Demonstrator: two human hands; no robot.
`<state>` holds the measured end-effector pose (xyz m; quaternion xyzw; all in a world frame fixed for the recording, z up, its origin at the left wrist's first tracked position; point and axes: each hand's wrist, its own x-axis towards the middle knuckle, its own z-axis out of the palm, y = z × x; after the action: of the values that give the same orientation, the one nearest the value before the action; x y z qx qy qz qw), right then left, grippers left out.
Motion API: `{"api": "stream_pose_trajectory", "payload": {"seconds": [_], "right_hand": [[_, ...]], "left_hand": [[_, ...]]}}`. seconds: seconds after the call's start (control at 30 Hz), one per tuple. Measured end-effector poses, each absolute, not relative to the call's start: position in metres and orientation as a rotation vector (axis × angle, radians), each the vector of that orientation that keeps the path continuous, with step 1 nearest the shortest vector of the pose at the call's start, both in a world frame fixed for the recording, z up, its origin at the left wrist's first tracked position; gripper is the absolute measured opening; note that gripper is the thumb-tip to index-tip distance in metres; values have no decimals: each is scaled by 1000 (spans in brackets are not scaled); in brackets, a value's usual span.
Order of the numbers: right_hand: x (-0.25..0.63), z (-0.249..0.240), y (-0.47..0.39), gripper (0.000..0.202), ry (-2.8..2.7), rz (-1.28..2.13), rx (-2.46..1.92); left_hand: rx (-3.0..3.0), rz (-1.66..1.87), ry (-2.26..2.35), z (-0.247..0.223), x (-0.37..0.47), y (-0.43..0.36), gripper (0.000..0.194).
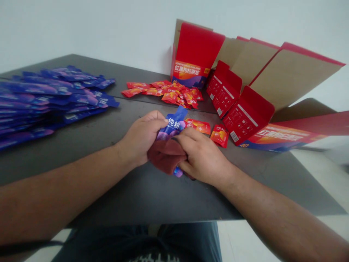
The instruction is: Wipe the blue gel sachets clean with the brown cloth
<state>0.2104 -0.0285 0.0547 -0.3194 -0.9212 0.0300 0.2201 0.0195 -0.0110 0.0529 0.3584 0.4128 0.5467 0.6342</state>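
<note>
A blue sachet (174, 123) with white characters is held between my two hands above the table. My left hand (140, 136) pinches its left edge near the top. My right hand (203, 154) grips a reddish-brown cloth (166, 154), which is wrapped round the sachet's lower part. A bit of the sachet's bottom end shows below the cloth. Just behind my right hand lie a red sachet (200, 126) and, to its right, another red sachet (219, 135).
A large pile of blue sachets (54, 96) covers the left of the dark table (136, 203). Several red sachets (166, 91) are heaped at the back middle. Open red cartons (201, 47) with raised flaps stand along the right, before a pale wall.
</note>
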Motion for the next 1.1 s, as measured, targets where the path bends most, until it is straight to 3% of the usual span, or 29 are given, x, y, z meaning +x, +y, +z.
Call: {"api": "stream_pose_trajectory", "payload": {"seconds": [0.27,0.47,0.67,1.1], "right_hand": [[213,57,-27,13,-2455,49,-986],[210,56,-29,15,-2641,150,-788],[223,63,-13,13,-2299,-74,-1054],[232,70,-1,15,-2188,-32,-1164]], "left_hand": [[794,1291,933,57,20,-12,20],[895,1322,978,49,16,-7,18],[800,1244,877,56,19,-11,19],[915,1190,969,52,20,-14,18]]}}
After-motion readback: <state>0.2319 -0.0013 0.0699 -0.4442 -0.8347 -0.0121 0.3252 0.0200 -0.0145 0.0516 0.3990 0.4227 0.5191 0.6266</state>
